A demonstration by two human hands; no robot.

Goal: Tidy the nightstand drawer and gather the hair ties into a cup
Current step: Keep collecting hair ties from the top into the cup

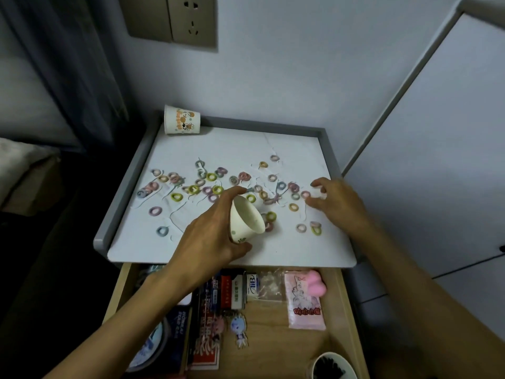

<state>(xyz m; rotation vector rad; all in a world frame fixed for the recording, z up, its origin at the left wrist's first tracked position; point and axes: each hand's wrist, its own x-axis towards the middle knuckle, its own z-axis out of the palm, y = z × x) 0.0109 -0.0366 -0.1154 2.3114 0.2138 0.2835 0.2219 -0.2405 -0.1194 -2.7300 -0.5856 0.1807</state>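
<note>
Several small coloured hair ties [210, 177] lie scattered over the white nightstand top [287, 250]. My left hand [213, 236] grips a white paper cup [246, 218], tipped on its side with its mouth toward the ties at the right. My right hand [333, 201] rests on the top at the right side, fingers curled over a few ties near a pink one [305, 194]; whether it pinches one I cannot tell. Below the top, the wooden drawer [273, 337] stands pulled out.
A second printed paper cup [181, 120] lies on its side at the back left corner. The drawer holds boxes [236, 291], a pink packet [304, 302], a pink toy [314, 284], keychains [237, 328], a round tin [153, 348] and a dark cup [332, 366]. A wall socket [191, 17] is above.
</note>
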